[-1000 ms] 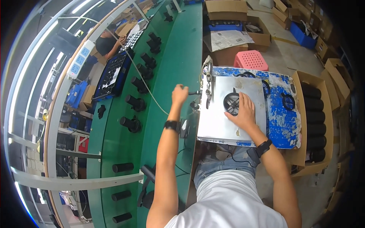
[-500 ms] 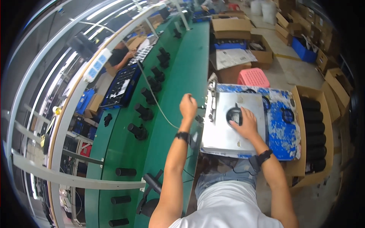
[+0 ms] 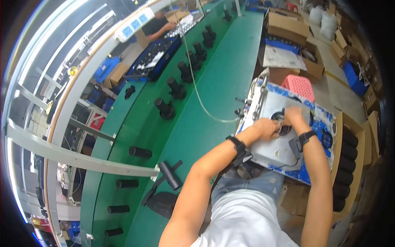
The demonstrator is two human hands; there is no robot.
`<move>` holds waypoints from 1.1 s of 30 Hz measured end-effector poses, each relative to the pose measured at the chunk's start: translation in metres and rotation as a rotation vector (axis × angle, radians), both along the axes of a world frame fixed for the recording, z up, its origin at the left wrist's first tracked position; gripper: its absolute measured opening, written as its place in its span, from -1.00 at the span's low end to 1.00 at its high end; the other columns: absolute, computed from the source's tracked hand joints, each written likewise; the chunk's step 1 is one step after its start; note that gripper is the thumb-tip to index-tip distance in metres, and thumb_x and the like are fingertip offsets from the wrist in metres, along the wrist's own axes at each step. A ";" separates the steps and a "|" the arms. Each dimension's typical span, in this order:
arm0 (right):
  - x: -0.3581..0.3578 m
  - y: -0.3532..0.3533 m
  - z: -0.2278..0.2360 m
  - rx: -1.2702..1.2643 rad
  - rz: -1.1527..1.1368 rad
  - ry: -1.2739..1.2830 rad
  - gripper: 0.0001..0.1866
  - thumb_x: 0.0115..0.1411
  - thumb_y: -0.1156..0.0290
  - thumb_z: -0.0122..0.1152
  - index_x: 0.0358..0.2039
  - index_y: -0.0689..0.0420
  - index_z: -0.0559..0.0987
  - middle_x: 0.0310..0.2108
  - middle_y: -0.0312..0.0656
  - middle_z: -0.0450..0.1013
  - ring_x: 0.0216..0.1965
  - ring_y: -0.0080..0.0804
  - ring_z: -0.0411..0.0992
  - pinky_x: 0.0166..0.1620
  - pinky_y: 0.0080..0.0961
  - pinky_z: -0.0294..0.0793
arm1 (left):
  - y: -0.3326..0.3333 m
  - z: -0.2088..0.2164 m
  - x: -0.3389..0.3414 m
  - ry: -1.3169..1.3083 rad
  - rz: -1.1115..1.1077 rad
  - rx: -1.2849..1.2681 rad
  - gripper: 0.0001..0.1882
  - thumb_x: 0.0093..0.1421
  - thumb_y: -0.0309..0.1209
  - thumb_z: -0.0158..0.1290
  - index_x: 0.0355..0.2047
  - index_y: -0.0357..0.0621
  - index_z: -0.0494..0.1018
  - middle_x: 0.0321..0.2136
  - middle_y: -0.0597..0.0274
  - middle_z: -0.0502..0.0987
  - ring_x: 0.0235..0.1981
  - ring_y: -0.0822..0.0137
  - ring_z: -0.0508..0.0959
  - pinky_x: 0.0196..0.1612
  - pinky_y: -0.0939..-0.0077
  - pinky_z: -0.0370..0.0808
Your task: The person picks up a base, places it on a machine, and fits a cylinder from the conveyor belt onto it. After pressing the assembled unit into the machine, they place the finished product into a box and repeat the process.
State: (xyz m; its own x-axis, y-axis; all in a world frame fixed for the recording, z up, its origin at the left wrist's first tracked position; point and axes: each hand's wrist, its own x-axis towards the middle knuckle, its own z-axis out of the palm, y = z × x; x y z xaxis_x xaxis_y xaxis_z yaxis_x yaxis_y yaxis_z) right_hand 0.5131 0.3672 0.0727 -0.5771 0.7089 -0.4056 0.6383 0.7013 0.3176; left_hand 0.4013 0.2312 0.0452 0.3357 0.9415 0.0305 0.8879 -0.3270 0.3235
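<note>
Left hand (image 3: 266, 128) has come from beyond the left edge of the metal plate (image 3: 269, 153) to the round black part (image 3: 284, 131) near its middle, just right of those bent fingers; right hand (image 3: 293, 116) is equally near, whether gripping I cannot tell.

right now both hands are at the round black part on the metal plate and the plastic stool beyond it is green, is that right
Not quite: the head view shows that the plastic stool is pink, not green. The left hand and right hand are at the round black part on the metal plate.
</note>
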 end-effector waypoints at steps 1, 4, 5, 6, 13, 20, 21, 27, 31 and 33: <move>0.000 0.003 0.003 0.021 -0.017 0.021 -0.46 -0.15 -0.03 0.34 -0.24 0.09 0.66 -0.17 -0.12 0.56 -0.13 -0.24 0.54 -0.08 -0.38 0.51 | 0.004 0.001 -0.001 0.008 -0.004 0.007 -0.62 0.12 -0.05 0.04 -0.27 -0.10 0.49 -0.28 0.14 0.53 -0.25 0.10 0.58 -0.23 0.20 0.51; -0.007 0.003 0.009 0.015 0.014 -0.047 -0.48 -0.16 0.00 0.35 -0.25 0.11 0.65 -0.21 -0.11 0.57 -0.16 -0.23 0.54 -0.12 -0.37 0.51 | 0.003 -0.009 0.005 0.006 0.030 0.052 -0.61 0.13 -0.02 0.03 -0.31 -0.10 0.48 -0.33 0.17 0.51 -0.32 0.11 0.58 -0.29 0.21 0.51; -0.008 0.000 0.010 -0.002 0.025 -0.055 -0.48 -0.16 0.00 0.35 -0.25 0.11 0.65 -0.21 -0.11 0.57 -0.16 -0.23 0.54 -0.12 -0.37 0.51 | 0.001 -0.013 0.005 0.010 0.063 0.108 -0.61 0.15 -0.01 0.02 -0.35 -0.11 0.47 -0.37 0.19 0.50 -0.38 0.11 0.58 -0.35 0.21 0.50; -0.004 0.000 0.014 -0.027 0.011 -0.033 -0.49 -0.15 0.01 0.36 -0.27 0.12 0.65 -0.22 -0.10 0.56 -0.17 -0.21 0.54 -0.12 -0.36 0.52 | 0.000 -0.015 0.008 -0.002 0.066 0.101 -0.61 0.15 -0.01 0.02 -0.35 -0.11 0.47 -0.37 0.19 0.50 -0.38 0.11 0.58 -0.35 0.21 0.50; 0.003 -0.011 0.021 -0.035 -0.065 0.079 -0.58 -0.12 0.03 0.38 -0.31 0.06 0.66 -0.25 -0.10 0.56 -0.17 -0.18 0.53 -0.10 -0.33 0.50 | -0.012 -0.021 0.021 -0.069 0.197 0.174 -0.62 0.12 -0.01 0.06 -0.42 -0.09 0.50 -0.41 0.24 0.49 -0.44 0.16 0.58 -0.41 0.26 0.49; 0.003 -0.013 0.024 -0.043 0.005 0.029 -0.53 -0.06 -0.03 0.32 -0.29 0.11 0.65 -0.21 -0.09 0.56 -0.18 -0.18 0.53 -0.09 -0.33 0.50 | -0.012 -0.024 0.020 -0.074 0.213 0.176 -0.62 0.09 -0.01 0.09 -0.41 -0.09 0.53 -0.40 0.24 0.50 -0.45 0.18 0.58 -0.42 0.27 0.49; 0.003 -0.015 0.023 -0.034 0.025 0.015 -0.53 0.00 -0.05 0.24 -0.32 0.12 0.66 -0.25 -0.07 0.57 -0.19 -0.17 0.54 -0.10 -0.32 0.50 | -0.013 -0.022 0.021 -0.077 0.230 0.146 -0.61 0.07 -0.01 0.11 -0.40 -0.10 0.55 -0.39 0.23 0.53 -0.43 0.20 0.60 -0.41 0.28 0.50; 0.009 -0.002 0.025 -0.165 -0.073 -0.057 -0.57 0.01 0.00 0.16 -0.39 0.13 0.66 -0.32 -0.05 0.57 -0.19 -0.14 0.53 -0.10 -0.28 0.49 | -0.006 -0.023 0.029 -0.058 0.175 0.175 -0.56 0.14 0.00 0.02 -0.39 -0.17 0.53 -0.37 0.15 0.51 -0.41 0.17 0.59 -0.39 0.28 0.50; 0.012 -0.005 0.016 -0.035 -0.012 0.099 -0.60 -0.06 0.07 0.21 -0.38 0.15 0.66 -0.31 -0.02 0.56 -0.18 -0.10 0.52 -0.11 -0.25 0.50 | -0.007 -0.027 0.023 -0.040 0.152 0.182 -0.57 0.16 0.00 0.01 -0.40 -0.16 0.54 -0.32 0.11 0.51 -0.41 0.16 0.59 -0.36 0.26 0.51; 0.006 -0.010 0.015 -0.005 0.018 0.133 -0.60 -0.07 0.07 0.22 -0.39 0.15 0.65 -0.31 -0.01 0.56 -0.18 -0.08 0.52 -0.12 -0.24 0.50 | -0.012 -0.025 0.018 -0.024 0.198 0.192 -0.57 0.15 0.00 0.02 -0.40 -0.15 0.54 -0.33 0.10 0.51 -0.41 0.16 0.59 -0.36 0.26 0.51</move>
State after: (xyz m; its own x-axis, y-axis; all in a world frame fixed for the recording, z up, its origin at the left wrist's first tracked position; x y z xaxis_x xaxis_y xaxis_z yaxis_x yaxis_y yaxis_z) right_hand 0.5189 0.3572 0.0881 -0.6382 0.6962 -0.3286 0.6620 0.7142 0.2273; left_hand 0.4193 0.2187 0.0206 0.1427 0.9650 0.2202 0.9334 -0.2052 0.2943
